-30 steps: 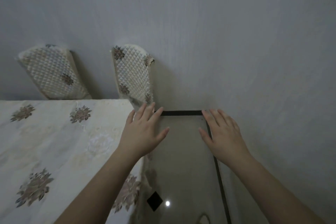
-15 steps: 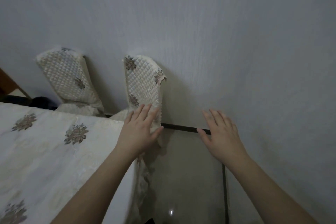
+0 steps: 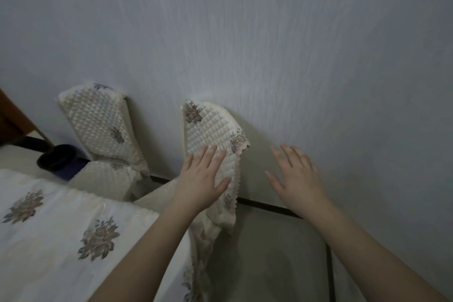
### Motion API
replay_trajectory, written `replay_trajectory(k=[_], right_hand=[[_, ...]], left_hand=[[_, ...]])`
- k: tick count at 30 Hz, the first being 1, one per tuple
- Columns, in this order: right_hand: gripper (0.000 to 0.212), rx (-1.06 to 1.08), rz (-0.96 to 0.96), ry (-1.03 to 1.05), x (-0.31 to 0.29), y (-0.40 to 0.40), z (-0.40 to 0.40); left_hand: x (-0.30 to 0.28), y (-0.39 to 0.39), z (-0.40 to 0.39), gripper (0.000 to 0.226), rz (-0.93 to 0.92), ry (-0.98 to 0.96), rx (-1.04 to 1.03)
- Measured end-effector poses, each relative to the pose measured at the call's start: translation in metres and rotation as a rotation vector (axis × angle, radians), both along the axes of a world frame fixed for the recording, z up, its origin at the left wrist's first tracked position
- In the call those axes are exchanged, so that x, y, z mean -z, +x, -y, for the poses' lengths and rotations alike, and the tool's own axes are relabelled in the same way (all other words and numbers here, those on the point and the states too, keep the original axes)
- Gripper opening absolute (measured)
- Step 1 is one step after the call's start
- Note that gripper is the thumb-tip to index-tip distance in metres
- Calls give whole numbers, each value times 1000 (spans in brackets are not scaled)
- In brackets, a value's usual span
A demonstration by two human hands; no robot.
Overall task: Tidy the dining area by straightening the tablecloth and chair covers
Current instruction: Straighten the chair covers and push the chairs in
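Left hand (image 3: 201, 180) fingers spread, over the near quilted chair cover (image 3: 211, 130) against the wall (image 3: 269, 44), possibly touching, right hand (image 3: 295, 179) open in air holding nothing, floral tablecloth (image 3: 61, 235) on counter lower left, second chair cover (image 3: 100, 122) behind.
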State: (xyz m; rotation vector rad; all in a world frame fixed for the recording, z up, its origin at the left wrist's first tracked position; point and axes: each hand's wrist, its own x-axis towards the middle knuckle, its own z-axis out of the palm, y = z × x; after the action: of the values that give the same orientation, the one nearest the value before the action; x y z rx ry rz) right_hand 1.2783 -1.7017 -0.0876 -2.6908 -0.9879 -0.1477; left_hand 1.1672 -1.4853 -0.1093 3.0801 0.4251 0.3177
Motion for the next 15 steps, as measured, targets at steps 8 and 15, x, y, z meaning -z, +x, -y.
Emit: replay_trajectory(k=[8, 15], right_hand=[[68, -68, -68, -20, 15, 72, -61], [75, -183, -100, 14, 33, 164, -122]], left_hand=[[25, 74, -50, 71, -16, -37, -42], [42, 145, -105, 75, -91, -18, -150]])
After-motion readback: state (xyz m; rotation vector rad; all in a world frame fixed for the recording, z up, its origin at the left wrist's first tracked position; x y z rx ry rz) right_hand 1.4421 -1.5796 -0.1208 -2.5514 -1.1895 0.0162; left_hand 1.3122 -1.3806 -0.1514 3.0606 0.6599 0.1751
